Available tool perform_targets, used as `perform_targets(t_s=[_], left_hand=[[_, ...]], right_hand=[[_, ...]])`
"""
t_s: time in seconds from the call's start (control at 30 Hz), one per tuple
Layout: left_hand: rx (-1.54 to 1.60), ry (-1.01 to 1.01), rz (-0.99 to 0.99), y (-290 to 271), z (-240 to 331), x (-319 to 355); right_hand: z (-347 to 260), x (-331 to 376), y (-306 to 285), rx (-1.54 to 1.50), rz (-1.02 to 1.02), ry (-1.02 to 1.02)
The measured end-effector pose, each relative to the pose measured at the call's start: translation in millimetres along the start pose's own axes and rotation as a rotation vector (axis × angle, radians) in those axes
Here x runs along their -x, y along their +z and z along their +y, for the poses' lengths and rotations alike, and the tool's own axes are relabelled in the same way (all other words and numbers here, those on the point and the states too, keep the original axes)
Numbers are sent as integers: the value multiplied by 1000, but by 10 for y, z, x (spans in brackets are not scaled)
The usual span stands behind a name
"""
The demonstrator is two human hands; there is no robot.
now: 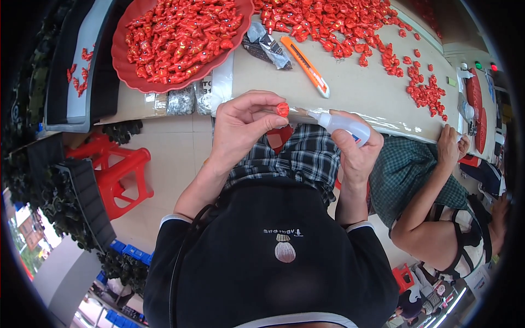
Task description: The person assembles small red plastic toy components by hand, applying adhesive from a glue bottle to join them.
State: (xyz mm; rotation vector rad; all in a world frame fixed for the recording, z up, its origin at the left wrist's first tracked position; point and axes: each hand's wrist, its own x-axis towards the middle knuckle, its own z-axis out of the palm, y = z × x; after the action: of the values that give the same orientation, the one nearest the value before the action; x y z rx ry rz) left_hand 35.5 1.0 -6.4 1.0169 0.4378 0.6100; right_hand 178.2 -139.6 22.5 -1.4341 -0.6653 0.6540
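Observation:
Between the thumb and fingers of my left hand is a small round red plastic part, held at the table's near edge. My right hand is wrapped round a translucent squeeze bottle with a thin nozzle. The bottle lies tilted sideways, its nozzle pointing left at the red part, with a small space between them. An orange utility knife lies on the table just beyond my hands. Beside it is a crumpled dark and clear plastic wrapper.
A scalloped red tray heaped with small red figures stands at the far left. Many loose red parts cover the table's far side. A dark conveyor runs at left, near red stools. Another person's hands work at the right.

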Motion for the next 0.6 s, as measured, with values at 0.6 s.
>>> perform_targets(t_s=[0.6], left_hand=[[8,-8,13,4,27,9]], right_hand=[[12,-1,-13,15,3,-11]])
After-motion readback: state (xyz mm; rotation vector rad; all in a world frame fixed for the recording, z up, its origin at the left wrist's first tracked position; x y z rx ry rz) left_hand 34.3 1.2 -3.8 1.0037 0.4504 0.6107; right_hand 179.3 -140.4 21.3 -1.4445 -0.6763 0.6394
